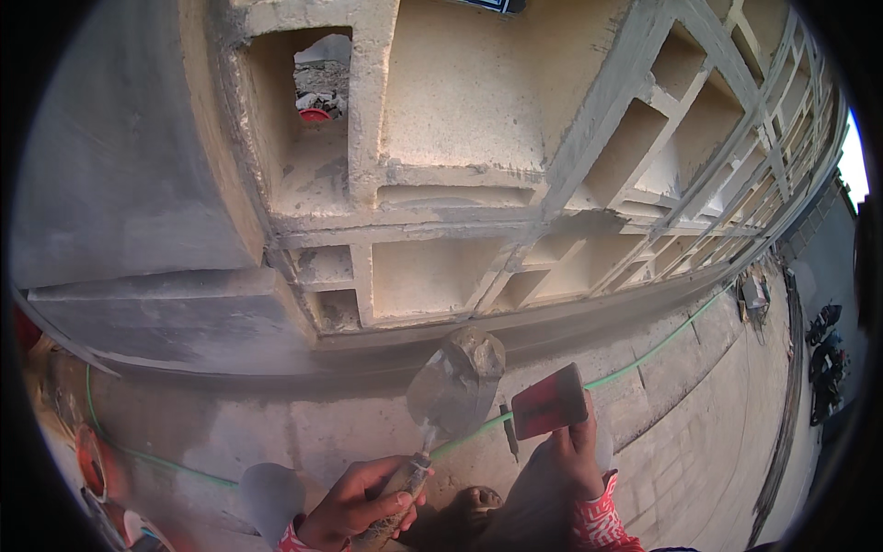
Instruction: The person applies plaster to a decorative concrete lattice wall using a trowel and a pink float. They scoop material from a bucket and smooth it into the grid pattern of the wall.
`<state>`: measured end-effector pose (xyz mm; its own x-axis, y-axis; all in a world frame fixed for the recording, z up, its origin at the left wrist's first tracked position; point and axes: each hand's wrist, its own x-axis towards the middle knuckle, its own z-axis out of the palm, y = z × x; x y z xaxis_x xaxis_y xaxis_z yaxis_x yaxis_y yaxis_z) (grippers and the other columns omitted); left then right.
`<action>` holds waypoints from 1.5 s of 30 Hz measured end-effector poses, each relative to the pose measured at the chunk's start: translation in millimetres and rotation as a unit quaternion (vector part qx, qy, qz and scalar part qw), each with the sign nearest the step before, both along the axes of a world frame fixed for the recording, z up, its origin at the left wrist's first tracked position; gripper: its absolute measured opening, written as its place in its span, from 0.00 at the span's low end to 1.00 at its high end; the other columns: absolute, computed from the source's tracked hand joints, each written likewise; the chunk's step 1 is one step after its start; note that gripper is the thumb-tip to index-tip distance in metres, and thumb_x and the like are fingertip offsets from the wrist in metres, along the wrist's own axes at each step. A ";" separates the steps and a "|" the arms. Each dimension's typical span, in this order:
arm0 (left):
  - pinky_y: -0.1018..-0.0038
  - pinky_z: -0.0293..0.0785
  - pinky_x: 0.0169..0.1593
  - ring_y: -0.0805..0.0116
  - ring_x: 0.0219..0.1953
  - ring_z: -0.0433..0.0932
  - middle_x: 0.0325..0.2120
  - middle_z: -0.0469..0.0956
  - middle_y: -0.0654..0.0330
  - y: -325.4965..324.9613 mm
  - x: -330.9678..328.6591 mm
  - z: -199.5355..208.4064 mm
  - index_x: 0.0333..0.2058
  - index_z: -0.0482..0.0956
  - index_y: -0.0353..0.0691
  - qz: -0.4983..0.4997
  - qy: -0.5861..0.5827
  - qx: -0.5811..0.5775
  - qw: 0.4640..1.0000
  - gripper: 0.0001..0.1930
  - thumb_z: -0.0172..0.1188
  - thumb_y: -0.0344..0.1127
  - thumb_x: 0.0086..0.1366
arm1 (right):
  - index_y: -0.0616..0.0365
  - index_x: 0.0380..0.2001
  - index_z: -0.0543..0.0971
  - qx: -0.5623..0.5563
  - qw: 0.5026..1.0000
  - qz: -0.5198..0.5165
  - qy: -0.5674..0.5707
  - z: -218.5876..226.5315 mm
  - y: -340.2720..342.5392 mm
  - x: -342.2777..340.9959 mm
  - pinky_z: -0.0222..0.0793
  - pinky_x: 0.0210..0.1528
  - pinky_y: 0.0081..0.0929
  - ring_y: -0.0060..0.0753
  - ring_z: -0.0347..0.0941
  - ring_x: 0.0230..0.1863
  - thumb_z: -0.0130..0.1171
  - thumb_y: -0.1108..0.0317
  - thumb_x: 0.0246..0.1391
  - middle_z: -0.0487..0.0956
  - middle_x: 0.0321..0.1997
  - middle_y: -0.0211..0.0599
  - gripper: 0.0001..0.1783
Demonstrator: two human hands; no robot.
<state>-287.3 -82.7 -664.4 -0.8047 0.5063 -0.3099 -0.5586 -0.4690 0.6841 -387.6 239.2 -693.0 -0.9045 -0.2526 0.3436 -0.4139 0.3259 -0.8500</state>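
Observation:
My left hand (368,501) is closed around the worn handle of a trowel (432,405). Its grey blade points away from me, toward the foot of the wall, and a lump of wet-looking grey mortar (480,351) sits at its far end. My right hand (578,460) grips a flat, red-faced block with a grey rim (549,402), held tilted to the right of the trowel; its exact kind I cannot make out. Both tools are in front of a pale lattice-block wall (460,225) with square and slanted recesses, apart from it.
A smooth grey concrete pillar (120,166) stands at the left on a stepped base (184,322). Along the paved ground runs a green hose (658,351). A slim dark tool (509,434) lies by it. Orange-rimmed buckets (90,460) stand lower left; motorbikes (828,363) are far right.

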 end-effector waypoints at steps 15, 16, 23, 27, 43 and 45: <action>0.73 0.75 0.35 0.73 0.30 0.78 0.34 0.76 0.60 28.4 16.5 -5.8 0.55 0.71 0.31 0.063 0.071 -0.048 0.994 0.17 0.57 0.32 0.70 | 0.62 0.53 0.68 0.150 0.987 0.011 0.049 -40.0 -48.0 -0.5 0.73 0.44 0.39 0.57 0.74 0.44 0.57 0.83 0.52 0.73 0.47 0.54 0.24; 0.74 0.75 0.35 0.74 0.30 0.78 0.34 0.76 0.60 28.8 16.3 -10.3 0.54 0.71 0.31 0.059 0.098 -0.063 0.991 0.17 0.57 0.32 0.70 | 0.62 0.53 0.68 0.168 0.985 0.000 0.048 -41.2 -47.5 -1.2 0.73 0.42 0.38 0.57 0.74 0.44 0.58 0.82 0.53 0.73 0.46 0.53 0.23; 0.74 0.75 0.35 0.74 0.30 0.78 0.34 0.76 0.61 24.3 15.0 2.7 0.54 0.72 0.31 0.064 0.060 -0.059 0.994 0.17 0.57 0.32 0.70 | 0.64 0.56 0.66 0.281 0.959 -0.025 0.039 -35.5 -46.6 -5.3 0.74 0.37 0.34 0.44 0.77 0.37 0.51 0.82 0.59 0.74 0.42 0.49 0.21; 0.74 0.76 0.33 0.74 0.30 0.78 0.35 0.76 0.60 22.0 16.1 -2.6 0.54 0.71 0.31 0.084 0.078 -0.043 0.993 0.17 0.56 0.31 0.70 | 0.63 0.59 0.62 0.054 0.983 -0.003 -0.173 -51.6 -34.6 -4.4 0.76 0.31 0.26 0.31 0.78 0.37 0.45 0.76 0.68 0.74 0.45 0.45 0.18; 0.75 0.76 0.32 0.72 0.30 0.78 0.38 0.75 0.58 23.9 20.5 2.7 0.56 0.69 0.31 0.064 0.022 0.000 0.998 0.19 0.57 0.31 0.69 | 0.60 0.58 0.68 0.221 0.970 -0.068 -0.069 -37.9 -37.7 -0.2 0.74 0.33 0.30 0.30 0.78 0.34 0.52 0.70 0.67 0.78 0.44 0.42 0.18; 0.76 0.76 0.32 0.73 0.30 0.78 0.37 0.76 0.59 23.7 19.7 -1.3 0.55 0.70 0.30 0.081 0.056 -0.022 0.995 0.19 0.57 0.30 0.69 | 0.58 0.60 0.68 -0.041 0.977 -0.019 -0.206 -17.0 -28.5 5.6 0.70 0.22 0.29 0.35 0.76 0.26 0.49 0.69 0.68 0.79 0.41 0.46 0.19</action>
